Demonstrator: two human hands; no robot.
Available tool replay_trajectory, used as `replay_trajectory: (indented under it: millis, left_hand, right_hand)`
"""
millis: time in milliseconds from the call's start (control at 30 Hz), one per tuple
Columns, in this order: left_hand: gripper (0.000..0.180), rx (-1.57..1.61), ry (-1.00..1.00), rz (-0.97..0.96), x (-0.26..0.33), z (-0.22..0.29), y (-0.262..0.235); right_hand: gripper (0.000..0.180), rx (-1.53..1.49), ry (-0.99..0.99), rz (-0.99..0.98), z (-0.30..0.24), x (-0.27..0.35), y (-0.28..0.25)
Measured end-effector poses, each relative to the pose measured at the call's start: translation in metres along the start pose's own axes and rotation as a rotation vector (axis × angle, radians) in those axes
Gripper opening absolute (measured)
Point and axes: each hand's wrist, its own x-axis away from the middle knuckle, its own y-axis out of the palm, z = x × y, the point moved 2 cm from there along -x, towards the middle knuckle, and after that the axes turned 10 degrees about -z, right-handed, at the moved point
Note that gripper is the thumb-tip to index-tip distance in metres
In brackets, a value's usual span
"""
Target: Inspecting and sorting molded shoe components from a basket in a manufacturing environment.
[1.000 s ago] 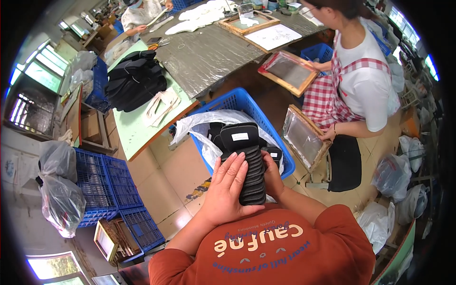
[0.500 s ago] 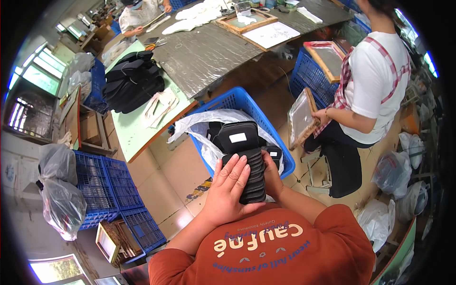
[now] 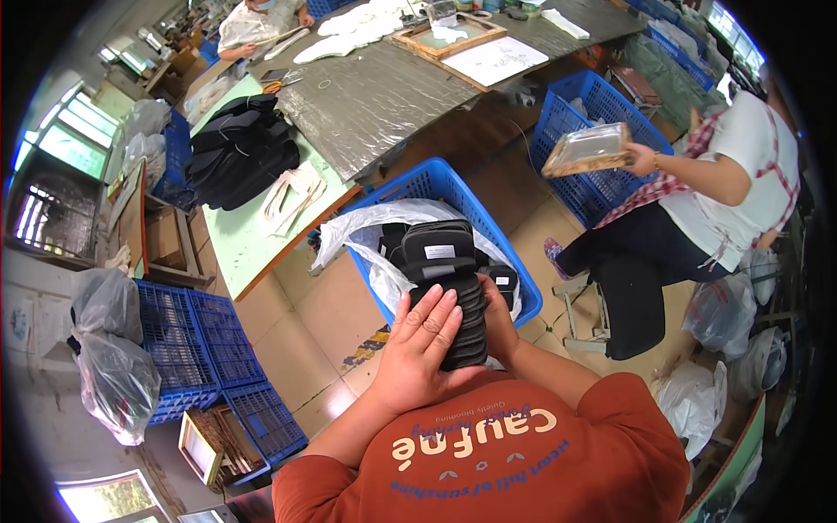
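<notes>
A thick stack of flat black fabric pieces (image 3: pixel 469 324) is held between my two hands, close to my red shirt. My left hand (image 3: pixel 423 344) presses along its left and upper side, fingers long and close together, thumb reaching round the near end. Along the right side, my right hand (image 3: pixel 499 322) grips it, its fingers partly hidden. Just beyond lies a black bundle with a white label (image 3: pixel 438 252), inside a blue plastic basket (image 3: pixel 493 228) lined with a white plastic bag (image 3: pixel 359 225). The far end of the stack overlaps this bundle's near part.
A pale green table (image 3: pixel 240 237) at the left bears piled black pieces (image 3: pixel 242 157) and white straps (image 3: pixel 294 199). Behind is a grey-covered worktable (image 3: pixel 366 105). At right, a co-worker (image 3: pixel 741 166) holds a wooden-framed screen (image 3: pixel 588 150) over another blue basket, beside a black-covered stool (image 3: pixel 626 309).
A black edge at the stack's far end now covers the labelled bundle's lower part. My hands barely moved. The co-worker has shifted right and bent lower, moving a framed screen over the blue basket.
</notes>
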Motion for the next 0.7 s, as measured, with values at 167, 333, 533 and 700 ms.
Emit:
replay_trajectory:
  millis: [167, 333, 533, 700]
  left_hand:
    - [0.079, -0.013, 0.031, 0.001, 0.0021, -0.0024, 0.0026]
    - [0.076, -0.014, 0.029, 0.002, 0.0030, -0.0021, 0.0025]
    - [0.075, -0.033, 0.003, 0.003, 0.0066, -0.0017, 0.0038]
    - [0.075, -0.032, -0.016, -0.014, 0.0065, -0.0017, 0.0042]
  right_hand:
    - [0.037, 0.082, -0.017, -0.001, -0.0041, 0.0006, 0.0050]
    - [0.036, 0.166, -0.015, 0.008, -0.0058, 0.0020, 0.0087]
    - [0.041, 0.030, 0.025, 0.034, -0.0041, 0.0011, 0.0100]
    - [0.040, 0.079, 0.002, 0.025, 0.0014, 0.0003, 0.0071]
